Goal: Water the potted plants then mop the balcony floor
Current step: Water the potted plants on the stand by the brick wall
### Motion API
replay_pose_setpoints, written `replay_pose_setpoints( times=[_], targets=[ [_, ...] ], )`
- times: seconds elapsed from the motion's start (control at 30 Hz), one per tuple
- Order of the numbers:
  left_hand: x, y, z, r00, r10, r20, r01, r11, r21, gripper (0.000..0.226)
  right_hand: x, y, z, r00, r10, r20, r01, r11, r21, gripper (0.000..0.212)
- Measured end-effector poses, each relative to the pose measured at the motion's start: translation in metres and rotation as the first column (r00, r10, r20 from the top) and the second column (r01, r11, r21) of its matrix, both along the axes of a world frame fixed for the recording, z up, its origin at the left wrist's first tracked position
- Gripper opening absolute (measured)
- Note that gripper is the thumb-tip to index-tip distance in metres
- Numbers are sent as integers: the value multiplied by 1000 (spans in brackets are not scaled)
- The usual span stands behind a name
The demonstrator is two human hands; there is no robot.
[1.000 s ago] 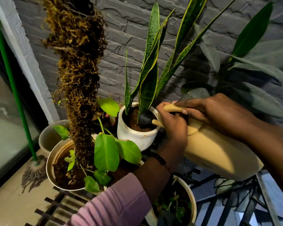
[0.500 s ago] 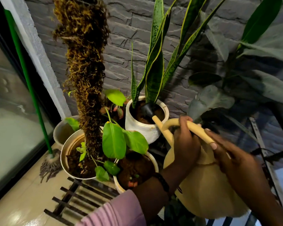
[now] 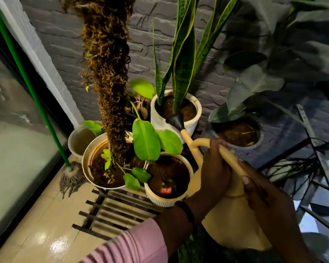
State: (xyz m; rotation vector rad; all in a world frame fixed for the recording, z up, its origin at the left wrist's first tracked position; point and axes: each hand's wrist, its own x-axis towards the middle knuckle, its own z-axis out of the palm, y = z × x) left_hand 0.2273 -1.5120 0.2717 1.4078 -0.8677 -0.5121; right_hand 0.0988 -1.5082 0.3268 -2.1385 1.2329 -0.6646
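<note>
I hold a tan watering can (image 3: 234, 223) by its curved handle. My left hand (image 3: 213, 171) grips the front of the handle and my right hand (image 3: 262, 194) grips its rear part. The can's black rose (image 3: 174, 119) rests at the near rim of the white snake-plant pot (image 3: 190, 126). Below it stands a white ribbed pot (image 3: 156, 198) of dark soil. To the left is a wide pot (image 3: 87, 158) with a moss pole (image 3: 106, 73). A green-handled mop (image 3: 70, 175) leans by the glass door.
A dark grey pot (image 3: 247, 150) with broad leaves sits at the right by the brick wall. Behind the wide pot is a small pot (image 3: 72, 141). A black slatted stand (image 3: 110, 211) lies on the tiled floor. Black metal railing (image 3: 319, 168) runs along the right.
The can has been pulled back and lowered, so its rose has left the snake-plant soil and sits at the pot's rim. My view has shifted back, showing more floor.
</note>
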Motion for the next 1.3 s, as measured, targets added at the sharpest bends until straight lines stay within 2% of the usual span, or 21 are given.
replay_pose_setpoints(
  times=[0.1,0.27,0.43,0.57,0.7,0.8,0.9,0.93,0.97,1.0,1.03,1.07,1.1,1.17,1.2,1.3],
  targets=[
    [-4,14,2,999,-28,-24,27,999,-35,23,-6,13,4,1000,-28,-5,27,998,-55,30],
    [-14,33,-3,993,-61,-98,59,998,-15,17,-14,31,12,994,12,-109,-16,999,-36,39],
    [-21,53,-14,984,-47,-175,63,994,86,20,-16,35,11,967,123,-222,-133,991,-32,40],
    [-20,63,-13,966,-43,-257,91,980,176,34,-8,34,6,952,225,-208,-234,972,-18,42],
    [-17,65,-22,941,-66,-333,134,973,188,24,1,25,-2,927,318,-201,-314,948,52,37],
    [-18,62,-29,939,-42,-340,104,981,165,23,9,19,2,901,386,-200,-379,923,72,37],
    [-16,53,-42,974,12,-227,51,961,270,10,16,14,7,885,411,-217,-405,911,73,35],
    [-16,48,-46,974,92,-205,-33,961,273,17,17,11,7,879,408,-244,-399,913,91,32],
    [-16,46,-47,906,208,-368,-114,959,261,27,19,8,7,873,401,-277,-388,916,104,33],
    [-14,45,-47,797,244,-553,-113,959,260,31,21,6,8,865,398,-305,-382,917,113,34],
    [-11,40,-50,742,235,-627,-97,964,246,33,23,5,10,858,398,-324,-380,917,118,35],
    [-12,37,-53,745,243,-621,-108,963,247,33,25,4,12,852,398,-339,-382,917,117,35],
    [-12,35,-54,793,246,-557,-121,960,252,32,26,3,14,847,396,-355,-383,917,111,35],
    [-13,29,-57,932,147,-332,-75,973,220,25,29,0,15,837,390,-383,-382,919,100,35],
    [-14,29,-56,934,83,-347,-8,977,214,23,30,-1,16,835,389,-390,-383,919,96,36],
    [-7,29,-52,904,179,-388,-35,936,351,37,35,-3,16,809,397,-432,-398,912,93,37]
  ],
)
